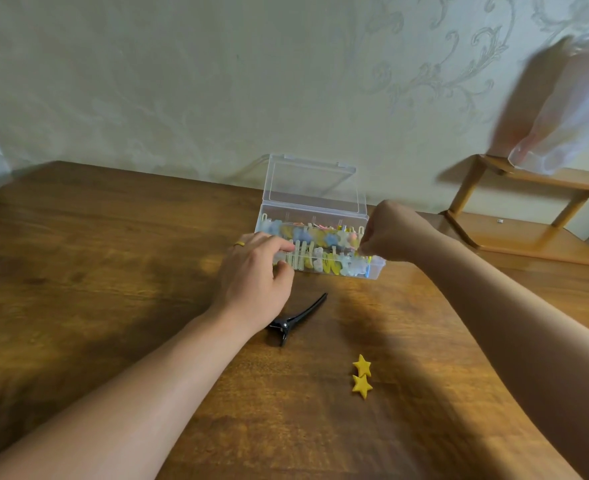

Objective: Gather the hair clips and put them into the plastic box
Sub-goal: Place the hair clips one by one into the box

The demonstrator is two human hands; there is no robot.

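A clear plastic box (pixel 376 268) stands open on the wooden table near the wall, its lid (pixel 312 183) tilted up, filled with several pastel hair clips (pixel 317 259). My left hand (pixel 255 275) rests against the box's left front corner, fingers lying over the rim. My right hand (pixel 390 235) hovers over the box's right end with fingers curled, pinching a small clip that is mostly hidden. In front of the box lie a black alligator clip (pixel 296 318) and a yellow double-star clip (pixel 362 375).
The brown wooden table (pixel 113 271) stretches wide to the left and front. A small wooden shelf rack (pixel 528 216) stands at the back right by the wall, with a blurred translucent plastic bag (pixel 570 109) above it.
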